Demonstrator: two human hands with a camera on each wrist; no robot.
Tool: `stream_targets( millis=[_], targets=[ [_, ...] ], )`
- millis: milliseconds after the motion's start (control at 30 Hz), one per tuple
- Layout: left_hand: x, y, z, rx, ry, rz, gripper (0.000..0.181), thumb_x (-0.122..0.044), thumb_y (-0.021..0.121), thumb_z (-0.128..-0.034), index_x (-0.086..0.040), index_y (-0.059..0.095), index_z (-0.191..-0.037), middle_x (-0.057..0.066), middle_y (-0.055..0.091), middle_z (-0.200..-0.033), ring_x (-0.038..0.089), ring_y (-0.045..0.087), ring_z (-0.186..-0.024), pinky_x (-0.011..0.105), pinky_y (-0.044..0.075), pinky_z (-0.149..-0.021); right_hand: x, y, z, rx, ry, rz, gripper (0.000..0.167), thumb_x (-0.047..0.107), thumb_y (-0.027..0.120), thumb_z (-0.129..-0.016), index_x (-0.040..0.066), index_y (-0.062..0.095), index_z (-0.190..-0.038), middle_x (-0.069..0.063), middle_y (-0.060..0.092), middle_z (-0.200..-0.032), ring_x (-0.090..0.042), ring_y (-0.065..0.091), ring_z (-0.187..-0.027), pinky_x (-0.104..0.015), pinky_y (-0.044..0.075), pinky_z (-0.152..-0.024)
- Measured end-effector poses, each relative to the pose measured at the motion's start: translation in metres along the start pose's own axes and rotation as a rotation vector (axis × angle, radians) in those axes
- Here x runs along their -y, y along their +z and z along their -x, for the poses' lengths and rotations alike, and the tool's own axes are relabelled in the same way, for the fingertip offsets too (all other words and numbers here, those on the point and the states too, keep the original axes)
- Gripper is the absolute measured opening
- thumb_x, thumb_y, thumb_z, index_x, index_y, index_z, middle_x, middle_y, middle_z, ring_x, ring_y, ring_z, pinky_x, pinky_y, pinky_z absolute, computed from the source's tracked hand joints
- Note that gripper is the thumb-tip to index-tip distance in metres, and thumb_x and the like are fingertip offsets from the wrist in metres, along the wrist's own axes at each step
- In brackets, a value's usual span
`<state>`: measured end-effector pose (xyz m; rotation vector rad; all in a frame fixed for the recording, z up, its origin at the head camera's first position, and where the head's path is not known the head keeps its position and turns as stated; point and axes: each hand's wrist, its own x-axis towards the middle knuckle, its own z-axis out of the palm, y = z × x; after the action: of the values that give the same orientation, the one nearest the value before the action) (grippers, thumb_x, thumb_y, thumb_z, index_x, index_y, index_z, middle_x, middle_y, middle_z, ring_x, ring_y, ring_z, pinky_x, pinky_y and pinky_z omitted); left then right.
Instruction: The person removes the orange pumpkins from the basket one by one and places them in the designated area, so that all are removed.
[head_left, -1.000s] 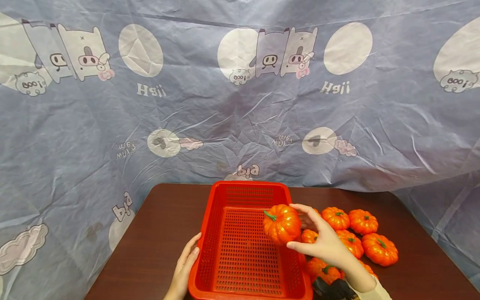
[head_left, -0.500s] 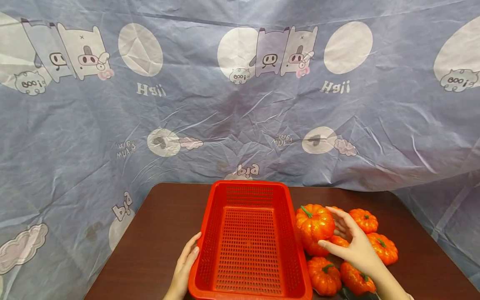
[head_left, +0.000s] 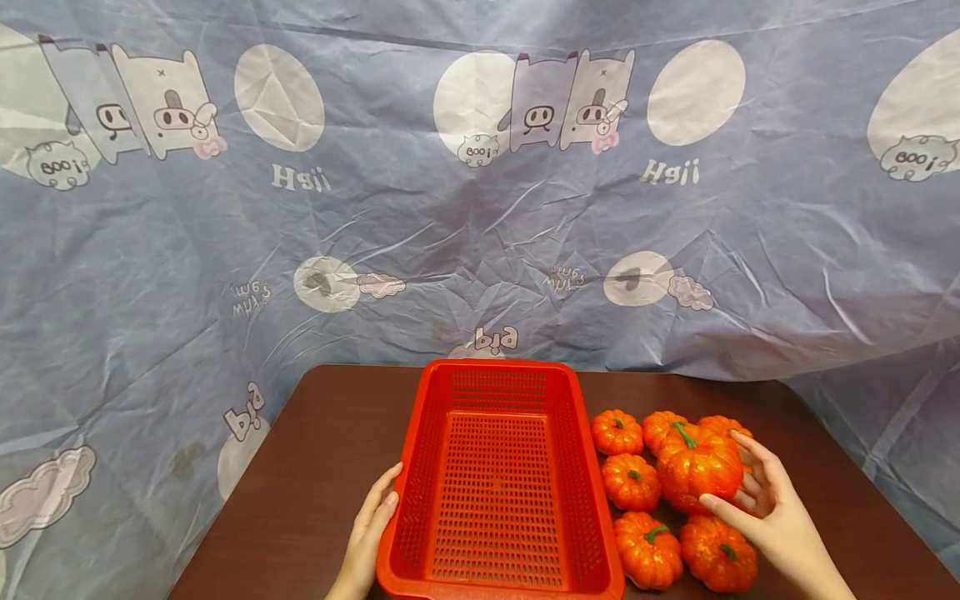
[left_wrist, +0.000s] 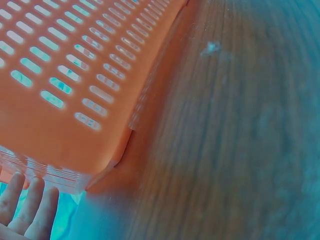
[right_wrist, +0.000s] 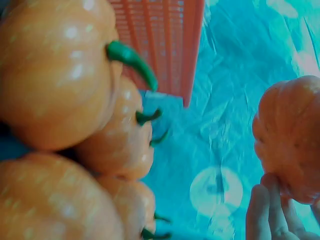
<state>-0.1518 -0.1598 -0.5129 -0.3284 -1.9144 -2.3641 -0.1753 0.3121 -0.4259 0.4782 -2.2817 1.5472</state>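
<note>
A toy pumpkin (head_left: pixel 701 468), orange and glossy with a green stem, is held by my right hand (head_left: pixel 780 521) between thumb and fingers. It is raised above other pumpkins on the table's right side. In the right wrist view, the fingers (right_wrist: pixel 270 210) press against the underside of that pumpkin (right_wrist: pixel 290 135). My left hand (head_left: pixel 367 533) rests on the left side of a red plastic basket (head_left: pixel 498 500), which has slotted walls and nothing inside. Seen from the left wrist, its extended fingers (left_wrist: pixel 35 205) lie at the basket's wall (left_wrist: pixel 60 145).
Several more pumpkins (head_left: pixel 632 482) stand to the right of the basket, close together, one (head_left: pixel 648 550) near its front right corner. The dark brown table (head_left: pixel 330 442) ends at a blue-grey printed cloth (head_left: pixel 480 217) hanging behind.
My right hand has carried the pumpkin rightward, from over the basket's right side to above the group of pumpkins. The left hand and the basket stay where they were.
</note>
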Motion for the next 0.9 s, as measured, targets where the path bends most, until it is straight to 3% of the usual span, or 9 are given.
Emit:
stream_targets(
  millis=[233, 433, 567, 700, 767, 900],
  targets=[
    [0.0, 0.0, 0.0, 0.002, 0.008, -0.002, 0.043, -0.02, 0.031, -0.1038, -0.012, 0.027, -0.146, 0.026, 0.033, -0.138, 0.034, 0.047, -0.118, 0.042, 0.048, -0.089, -0.018, -0.013, 0.016, 0.002, 0.04, -0.25, 0.081, -0.023, 0.058, -0.078, 0.004, 0.024, -0.147, 0.007, 0.042, -0.132, 0.002, 0.055, -0.106, -0.015, 0.049, -0.076],
    [0.0, 0.0, 0.0, -0.005, -0.012, -0.012, 0.043, -0.021, 0.031, -0.1037, -0.014, 0.027, -0.146, 0.024, 0.032, -0.14, 0.032, 0.046, -0.119, 0.04, 0.047, -0.09, -0.038, -0.02, 0.028, -0.113, 0.007, -0.409, 0.078, -0.029, 0.053, -0.077, 0.002, 0.029, -0.145, 0.005, 0.053, -0.126, -0.002, 0.059, -0.103, -0.015, 0.049, -0.076],
    [0.0, 0.0, 0.0, -0.008, -0.014, -0.015, 0.043, -0.021, 0.031, -0.1037, -0.014, 0.027, -0.146, 0.024, 0.032, -0.14, 0.032, 0.046, -0.119, 0.04, 0.047, -0.09, -0.05, -0.024, 0.037, -0.231, 0.043, -0.467, 0.075, -0.029, 0.052, -0.078, 0.002, 0.033, -0.144, 0.007, 0.056, -0.127, -0.002, 0.058, -0.105, -0.014, 0.048, -0.077],
    [0.001, 0.001, 0.0, -0.008, -0.01, -0.009, 0.043, -0.021, 0.031, -0.1037, -0.013, 0.027, -0.146, 0.024, 0.032, -0.14, 0.031, 0.047, -0.119, 0.039, 0.047, -0.089, -0.06, -0.028, 0.047, -0.407, 0.135, -0.521, 0.074, -0.028, 0.056, -0.076, 0.006, 0.04, -0.14, 0.01, 0.061, -0.121, 0.001, 0.059, -0.101, -0.012, 0.048, -0.075],
    [0.001, 0.0, 0.0, -0.005, -0.002, -0.008, 0.043, -0.02, 0.031, -0.1037, -0.013, 0.027, -0.146, 0.025, 0.032, -0.139, 0.031, 0.047, -0.118, 0.039, 0.048, -0.089, -0.066, -0.03, 0.051, -0.496, 0.191, -0.495, 0.073, -0.027, 0.059, -0.075, 0.007, 0.044, -0.138, 0.012, 0.063, -0.115, 0.003, 0.06, -0.098, -0.01, 0.047, -0.073],
    [0.001, 0.0, 0.0, -0.001, 0.024, -0.014, 0.043, -0.019, 0.031, -0.1037, -0.011, 0.028, -0.146, 0.025, 0.033, -0.139, 0.028, 0.048, -0.118, 0.038, 0.047, -0.09, -0.091, -0.045, 0.058, -0.509, 0.256, -0.45, 0.07, -0.024, 0.062, -0.074, 0.009, 0.049, -0.136, 0.013, 0.066, -0.109, 0.003, 0.062, -0.093, -0.011, 0.049, -0.07]
  ],
)
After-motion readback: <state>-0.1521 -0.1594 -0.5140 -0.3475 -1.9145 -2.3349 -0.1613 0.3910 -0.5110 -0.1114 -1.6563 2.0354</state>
